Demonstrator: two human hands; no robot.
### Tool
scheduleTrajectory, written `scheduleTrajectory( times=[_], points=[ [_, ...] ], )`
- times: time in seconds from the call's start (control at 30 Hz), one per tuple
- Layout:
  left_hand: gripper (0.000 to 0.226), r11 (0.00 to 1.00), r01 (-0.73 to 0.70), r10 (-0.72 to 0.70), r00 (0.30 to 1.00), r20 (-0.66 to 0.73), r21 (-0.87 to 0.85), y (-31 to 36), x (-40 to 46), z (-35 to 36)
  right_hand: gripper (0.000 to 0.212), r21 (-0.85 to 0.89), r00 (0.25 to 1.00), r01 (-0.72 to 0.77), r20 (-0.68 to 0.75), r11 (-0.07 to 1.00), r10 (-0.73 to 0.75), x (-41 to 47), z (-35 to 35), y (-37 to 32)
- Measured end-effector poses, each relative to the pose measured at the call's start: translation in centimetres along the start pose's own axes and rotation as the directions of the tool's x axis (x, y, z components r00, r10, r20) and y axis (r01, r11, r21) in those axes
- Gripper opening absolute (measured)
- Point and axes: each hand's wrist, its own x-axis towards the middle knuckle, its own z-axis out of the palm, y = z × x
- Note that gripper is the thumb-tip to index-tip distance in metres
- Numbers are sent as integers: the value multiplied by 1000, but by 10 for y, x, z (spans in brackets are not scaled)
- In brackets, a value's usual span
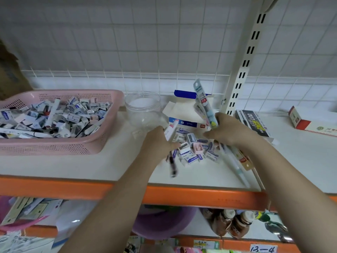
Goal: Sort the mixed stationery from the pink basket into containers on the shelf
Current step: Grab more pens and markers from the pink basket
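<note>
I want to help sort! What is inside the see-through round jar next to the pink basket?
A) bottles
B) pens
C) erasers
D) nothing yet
D: the clear jar beside the pink basket shows only its bare bottom, while erasers lie loose on the shelf.

Soft, even light falls from above, brightest on the white shelf [73, 167] and dimmer toward the tiled wall [127, 42] at 12 o'clock, with only faint shadows. The wide lens bends straight lines at the edges (the upright [244, 66] at 2 o'clock leans). A pen [172, 166] near centre is motion-blurred, and the lower shelf at 6 o'clock is soft.
</note>
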Motion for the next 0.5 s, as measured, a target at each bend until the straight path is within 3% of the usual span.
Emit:
scheduleTrajectory(
  times=[0.13, 0.23, 0.33, 0.43, 0.5],
  points=[
    [40, 997, 31, -32, 999, 16, 65, -9, 1, -4, 29, -51, 998, -34, 53, 998, 37, 3, 18, 0],
    [27, 1000, 24, -23, 999, 49, -11, -13, 4, -4, 32, -98, 1000, 2, 32, 995, 1, 13, 36, -1],
    [13, 997, 13, -19, 998, -63, -82, -13, 5, -7, 25, -60, 998, 40, -45, 997, -43, 20, 44, 0],
    [23, 999, -53, 50, 973, -225, -8, -11, -1, -17, 23, -15, 989, 47, -139, 999, -49, 20, 36, 0],
    [17, 997, -56, 66, 977, -204, 56, -11, -10, -25, 26, -60, 994, 34, -97, 998, -40, 17, 31, -4]
  ],
)
